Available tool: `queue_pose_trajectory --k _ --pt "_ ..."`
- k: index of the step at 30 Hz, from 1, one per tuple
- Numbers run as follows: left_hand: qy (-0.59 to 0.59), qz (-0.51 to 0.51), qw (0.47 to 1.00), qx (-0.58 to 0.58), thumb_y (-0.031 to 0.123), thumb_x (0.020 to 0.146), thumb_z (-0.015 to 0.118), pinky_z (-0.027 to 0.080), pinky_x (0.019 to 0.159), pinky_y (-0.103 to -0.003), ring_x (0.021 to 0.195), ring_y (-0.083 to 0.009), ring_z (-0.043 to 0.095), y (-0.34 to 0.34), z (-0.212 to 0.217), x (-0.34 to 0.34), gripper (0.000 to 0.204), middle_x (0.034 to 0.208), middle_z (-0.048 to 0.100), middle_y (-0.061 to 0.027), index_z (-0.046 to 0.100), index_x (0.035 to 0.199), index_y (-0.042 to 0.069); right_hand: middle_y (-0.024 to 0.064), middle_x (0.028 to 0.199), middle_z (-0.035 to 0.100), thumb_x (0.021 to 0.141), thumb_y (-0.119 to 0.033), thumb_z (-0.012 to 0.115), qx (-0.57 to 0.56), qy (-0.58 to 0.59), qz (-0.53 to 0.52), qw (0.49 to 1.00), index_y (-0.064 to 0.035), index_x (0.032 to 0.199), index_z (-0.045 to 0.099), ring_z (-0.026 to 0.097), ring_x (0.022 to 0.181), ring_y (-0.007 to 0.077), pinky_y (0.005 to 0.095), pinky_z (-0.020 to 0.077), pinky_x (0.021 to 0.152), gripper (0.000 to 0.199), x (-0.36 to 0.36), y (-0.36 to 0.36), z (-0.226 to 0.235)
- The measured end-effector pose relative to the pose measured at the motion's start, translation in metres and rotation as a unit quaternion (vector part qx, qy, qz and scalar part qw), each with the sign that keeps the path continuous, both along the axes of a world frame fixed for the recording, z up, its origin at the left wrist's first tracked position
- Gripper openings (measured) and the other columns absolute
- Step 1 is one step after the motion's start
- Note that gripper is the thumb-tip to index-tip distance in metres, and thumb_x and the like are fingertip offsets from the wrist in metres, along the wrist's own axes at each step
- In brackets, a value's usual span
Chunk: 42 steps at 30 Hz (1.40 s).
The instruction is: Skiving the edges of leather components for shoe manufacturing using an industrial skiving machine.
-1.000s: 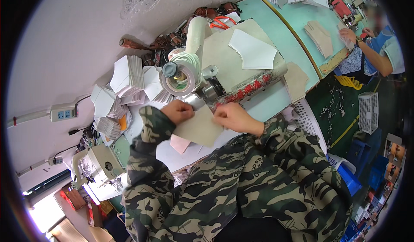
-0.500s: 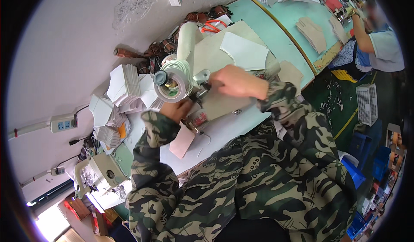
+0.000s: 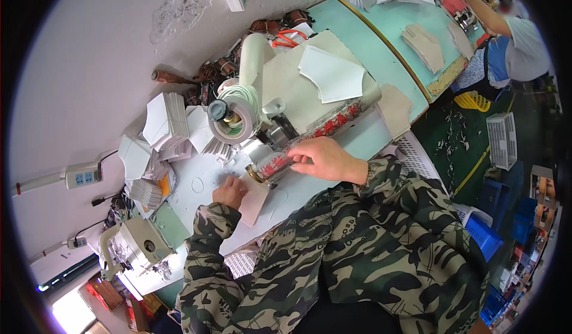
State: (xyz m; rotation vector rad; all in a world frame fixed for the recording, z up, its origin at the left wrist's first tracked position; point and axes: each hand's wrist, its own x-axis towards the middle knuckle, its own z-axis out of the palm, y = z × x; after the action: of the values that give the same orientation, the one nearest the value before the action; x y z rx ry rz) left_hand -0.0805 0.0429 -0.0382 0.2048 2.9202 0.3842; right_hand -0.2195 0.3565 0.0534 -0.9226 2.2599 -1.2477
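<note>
Beige cut pieces lie on the pale surface beside a red-patterned roller. Left hand rests curled on the top piece, pressing it down. Right hand lies flat, fingers spread, against the roller. Tape roll stands just behind.

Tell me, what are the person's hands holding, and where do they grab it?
The left hand presses on the upper end of a flat beige piece on the table. The right hand rests on the machine's red roller; whether it grips cannot be told.
</note>
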Motion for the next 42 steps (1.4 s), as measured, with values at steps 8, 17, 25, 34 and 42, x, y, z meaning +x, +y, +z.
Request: queue_pose_trajectory --k 8,17,25,34,42 --pt "-0.253 -0.006 0.943 0.218 0.018 0.078 0.072 0.048 0.061 -0.034 0.070 -0.0205 0.062 0.004 0.068 -0.036 0.021 0.078 0.063 -0.0073 0.062 0.091 0.005 0.0119 0.082 0.070 0.080 -0.028 0.071 0.009 -0.125 0.044 0.991 -0.0017 0.104 0.064 0.068 0.076 0.0267 0.0355 0.0522 0.069 0.036 0.003 0.004 0.006" --pt "-0.282 0.061 0.906 0.309 0.022 0.088 0.059 0.048 0.067 -0.032 0.070 -0.0153 0.059 0.035 0.097 -0.123 0.026 0.078 0.065 -0.0099 0.067 0.093 -0.003 0.0101 0.081 0.070 0.078 -0.018 0.072 0.020 -0.030 0.006 0.999 -0.0024 0.105 0.063 0.067 0.070 0.0251 0.0325 0.0513 0.063 0.032 -0.030 -0.007 0.026" --pt "-0.176 0.088 0.938 0.285 0.028 0.087 0.061 0.047 0.057 -0.036 0.057 -0.0217 0.061 0.074 0.114 -0.128 0.033 0.063 0.061 -0.0120 0.069 0.080 -0.003 0.0122 0.089 0.067 0.071 -0.029 0.072 0.184 0.212 0.096 0.955 -0.0056 0.100 0.066 0.062 0.084 0.0343 0.0434 0.0482 0.074 0.038 -0.067 -0.032 0.022" --pt "-0.292 0.081 0.834 0.461 0.024 0.098 0.050 0.048 0.055 -0.029 0.060 -0.0145 0.061 0.060 0.119 -0.085 0.027 0.068 0.057 -0.0038 0.059 0.090 0.000 0.0075 0.071 0.064 0.079 -0.012 0.070 -0.104 -0.253 -0.063 0.960 0.0000 0.084 0.064 0.059 0.063 0.0119 0.0259 0.0477 0.060 0.015 -0.033 -0.008 0.003" --pt "-0.369 0.030 0.835 0.408 0.013 0.090 0.057 0.040 0.065 -0.023 0.069 -0.0039 0.049 0.007 0.091 -0.127 0.015 0.073 0.056 0.0060 0.062 0.080 0.003 0.0107 0.074 0.069 0.083 -0.019 0.066 0.078 -0.161 0.072 0.981 -0.0013 0.085 0.068 0.068 0.068 0.0174 0.0282 0.0503 0.060 0.018 -0.024 -0.006 0.012"
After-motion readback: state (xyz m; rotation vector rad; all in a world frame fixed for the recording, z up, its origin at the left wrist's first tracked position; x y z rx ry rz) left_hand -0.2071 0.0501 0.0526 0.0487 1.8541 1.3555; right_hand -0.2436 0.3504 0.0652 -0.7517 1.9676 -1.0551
